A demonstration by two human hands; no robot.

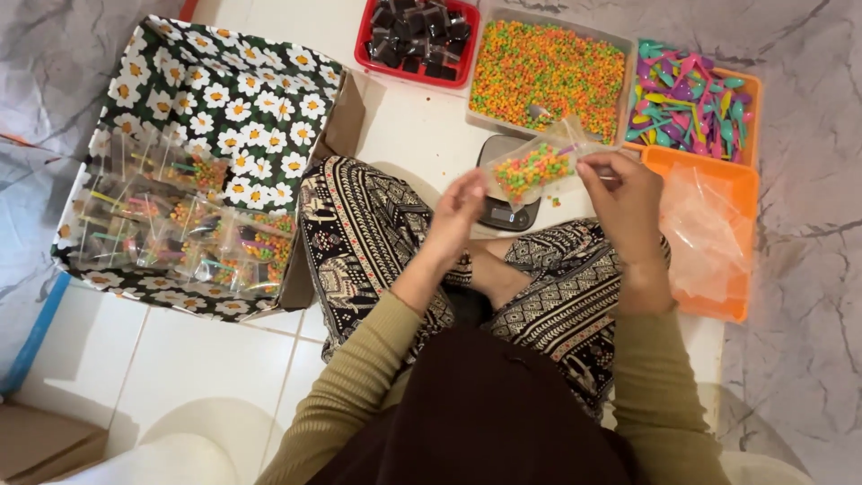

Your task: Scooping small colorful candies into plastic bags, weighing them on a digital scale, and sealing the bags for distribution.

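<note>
Both hands, left hand (456, 216) and right hand (624, 190), pinch clear candy pouch (532, 169), seemingly above scale (505, 211).

pouch (530, 171) above scale (507, 211), box (206, 171) left

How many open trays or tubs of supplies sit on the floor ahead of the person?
4: red tray of dark pieces at top, clear tub of coloured beads beside it, orange tray of plastic spoons, orange tray of clear bags at right.

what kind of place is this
Likely a home floor set up for packing snacks: pale floor tiles, a tray of coloured sweets, a small scale, and a daisy-print box of filled bags.
</note>
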